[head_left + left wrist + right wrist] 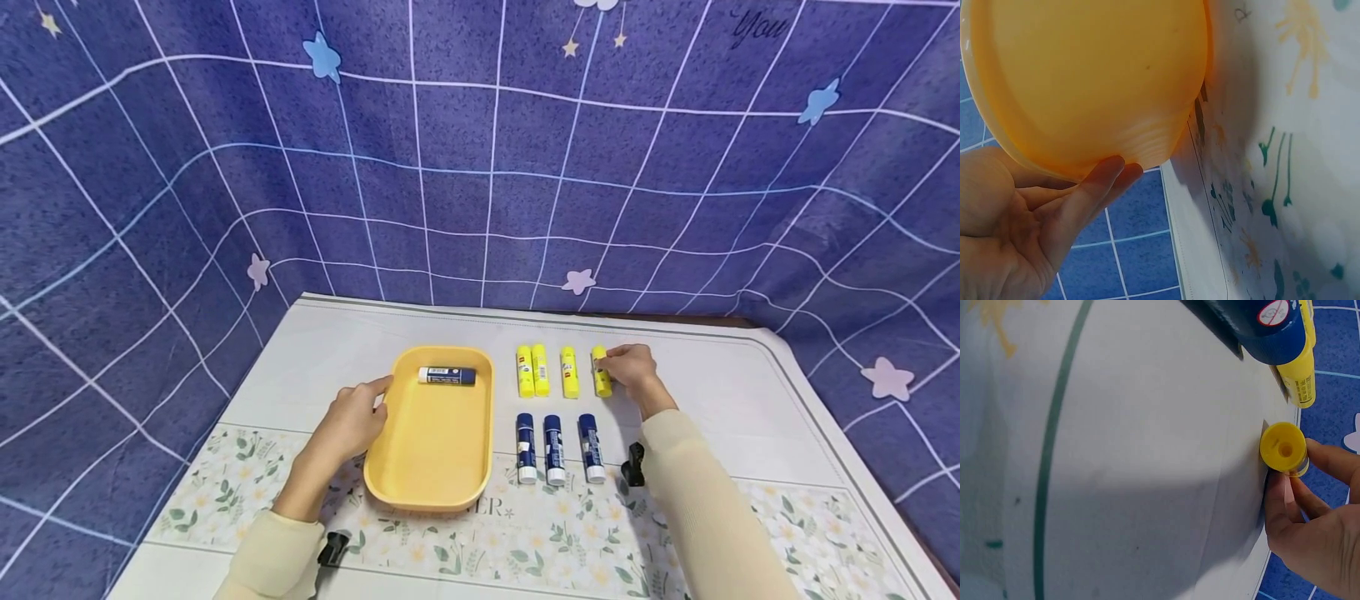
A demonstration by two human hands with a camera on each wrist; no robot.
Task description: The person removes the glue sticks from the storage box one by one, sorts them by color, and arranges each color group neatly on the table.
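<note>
My left hand pinches the left rim of a yellow tray. In the left wrist view, fingertips of the left hand press the tray's outer wall. One blue glue stick with a white end lies crosswise inside the tray, near its far end. On the right, a yellow glue stick is between the thumb and fingers of my right hand. The right wrist view shows this yellow glue stick end-on, low against the tabletop.
Left of the right hand lie a single yellow glue stick and a side-by-side yellow pair. Nearer me, three blue glue sticks form a row. A blue gridded curtain hangs behind the table.
</note>
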